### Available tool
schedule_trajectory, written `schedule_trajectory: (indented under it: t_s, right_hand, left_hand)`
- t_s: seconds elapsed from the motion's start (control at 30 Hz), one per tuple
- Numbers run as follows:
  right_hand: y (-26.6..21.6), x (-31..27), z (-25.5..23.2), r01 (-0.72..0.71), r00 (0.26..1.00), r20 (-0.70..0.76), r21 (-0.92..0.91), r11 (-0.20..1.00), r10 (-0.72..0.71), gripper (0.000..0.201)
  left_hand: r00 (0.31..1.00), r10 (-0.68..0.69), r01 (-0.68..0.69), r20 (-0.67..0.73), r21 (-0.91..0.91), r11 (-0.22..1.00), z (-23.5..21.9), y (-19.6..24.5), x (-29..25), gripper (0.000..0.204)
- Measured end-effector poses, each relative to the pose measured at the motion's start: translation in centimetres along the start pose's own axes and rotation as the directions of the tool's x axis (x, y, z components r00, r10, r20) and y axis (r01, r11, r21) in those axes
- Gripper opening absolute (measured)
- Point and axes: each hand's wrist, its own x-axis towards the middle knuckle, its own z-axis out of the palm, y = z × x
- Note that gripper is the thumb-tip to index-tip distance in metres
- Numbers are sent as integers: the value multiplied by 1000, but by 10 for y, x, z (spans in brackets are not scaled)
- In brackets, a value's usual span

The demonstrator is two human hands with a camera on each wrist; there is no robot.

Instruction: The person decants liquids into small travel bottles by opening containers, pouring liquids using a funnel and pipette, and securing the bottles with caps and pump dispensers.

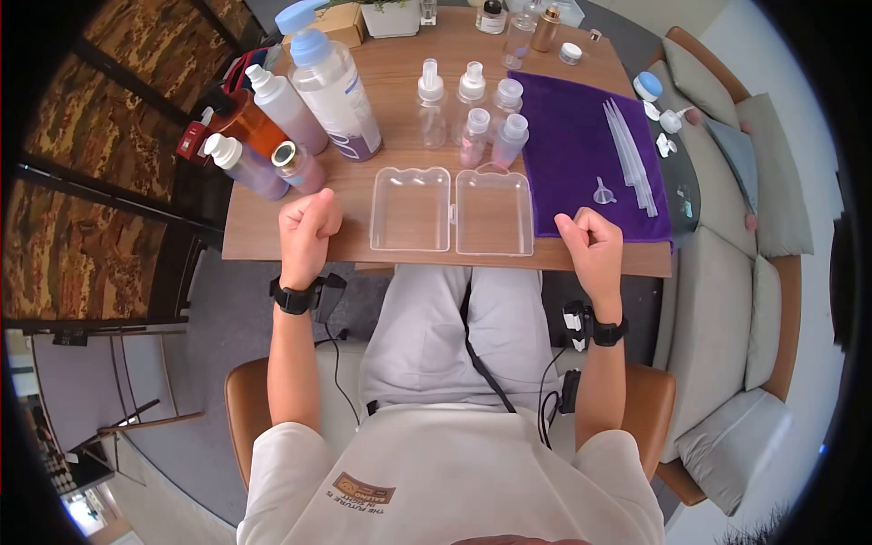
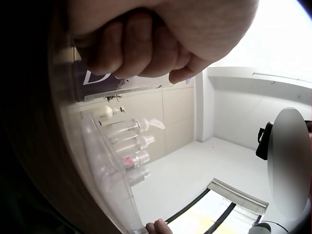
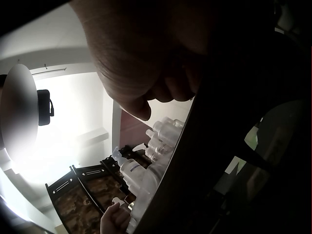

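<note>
From the head camera I observe the open clear plastic case (image 1: 411, 210) on the counter (image 1: 354, 195). Left of it, my left hand (image 1: 309, 227) is curled, empty; right of it, my right hand (image 1: 592, 245) likewise.

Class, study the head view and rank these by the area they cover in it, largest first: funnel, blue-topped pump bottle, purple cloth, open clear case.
1. Purple cloth
2. Open clear case, both halves together
3. Blue-topped pump bottle
4. Funnel
</note>
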Motion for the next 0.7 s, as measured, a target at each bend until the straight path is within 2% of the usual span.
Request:
schedule_trajectory:
  t_s: [0.2, 0.37, 0.7]
  right_hand:
    - [0, 0, -1, 13, 1000, 7, -15, 1000, -13, 51]
    - [0, -1, 1, 14, 1000, 3, -16, 1000, -14, 49]
    - [2, 0, 0, 5, 1000, 22, -14, 1000, -5, 51]
  left_hand:
    - [1000, 12, -12, -8, 65, 998, 4, 2, 0, 51]
    - [1000, 22, -23, -19, -16, 1000, 3, -3, 0, 50]
    - [1000, -5, 5, -15, 42, 999, 2, -1, 0, 51]
